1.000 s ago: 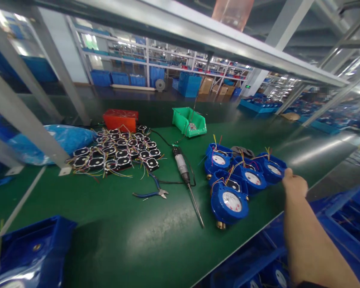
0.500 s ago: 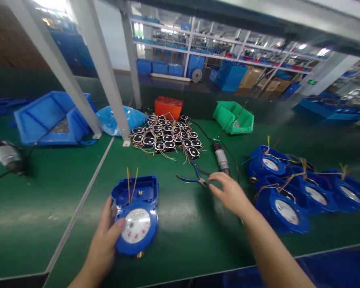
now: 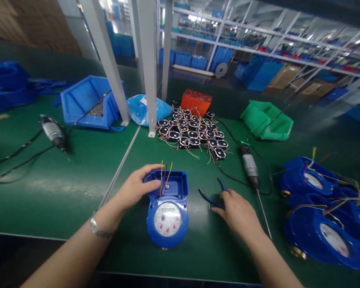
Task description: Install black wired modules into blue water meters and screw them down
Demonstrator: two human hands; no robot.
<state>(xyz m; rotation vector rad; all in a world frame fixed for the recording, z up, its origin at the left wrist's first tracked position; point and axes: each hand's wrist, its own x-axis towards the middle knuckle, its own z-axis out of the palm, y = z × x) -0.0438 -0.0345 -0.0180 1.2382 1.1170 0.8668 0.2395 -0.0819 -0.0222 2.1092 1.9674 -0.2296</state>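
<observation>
A blue water meter (image 3: 167, 228) lies face up on the green bench, its dial toward me and its open wire box at the far side. Red and yellow wires (image 3: 162, 180) stand up out of that box. My left hand (image 3: 138, 185) grips the box's upper left corner, thumb at the wires and fingers along the back wall. To the right, my right hand (image 3: 238, 212) is closed over the head of blue-handled pliers (image 3: 208, 199). Their handles point away from me, spread apart; the jaws are hidden under the hand.
An electric screwdriver (image 3: 250, 166) lies right of the pliers, another (image 3: 53, 133) far left. Several blue meters (image 3: 327, 236) crowd the right. Behind stand black wired modules (image 3: 193, 134), an orange box (image 3: 196, 103), a green bin (image 3: 267, 120) and a blue bin (image 3: 87, 102). Metal posts (image 3: 148, 60) rise at the back.
My left hand has shifted from the meter's left side up to its wire box. My right hand has come down onto the pliers and closed on them. The view has swung left.
</observation>
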